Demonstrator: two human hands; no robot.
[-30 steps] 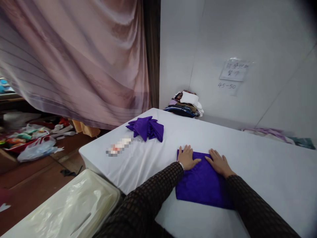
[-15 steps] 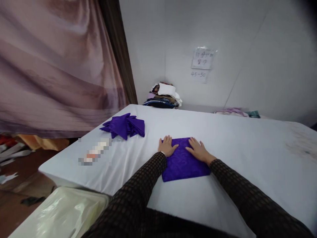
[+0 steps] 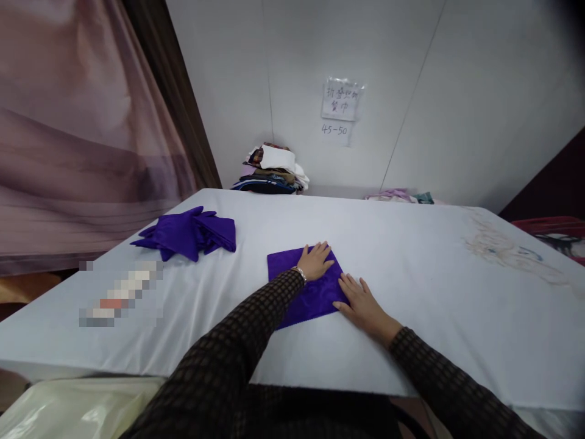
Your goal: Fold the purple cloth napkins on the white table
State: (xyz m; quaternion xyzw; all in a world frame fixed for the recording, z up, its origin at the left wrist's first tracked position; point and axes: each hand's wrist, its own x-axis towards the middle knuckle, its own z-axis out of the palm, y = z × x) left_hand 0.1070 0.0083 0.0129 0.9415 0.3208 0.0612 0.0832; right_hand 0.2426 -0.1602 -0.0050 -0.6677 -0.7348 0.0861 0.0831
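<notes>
A purple cloth lies flat on the white-covered table in front of me. My left hand rests on the upper part of the cloth, palm down with its fingers spread. At the cloth's right edge, my right hand lies palm down with fingers stretched and the thumb apart. Under my left sleeve, part of the cloth's lower left is hidden. Several more purple cloths lie in a loose pile at the table's far left.
A pixelated item lies on the left of the table. Stacked clothes and crumpled fabrics sit by the back wall. A plastic-wrapped container stands at the lower left; a curtain hangs on the left.
The view has shifted right. My left hand has moved from the cloth's left side towards its top middle; my right hand has slid down to its right edge. The cloth's right side now slants.
</notes>
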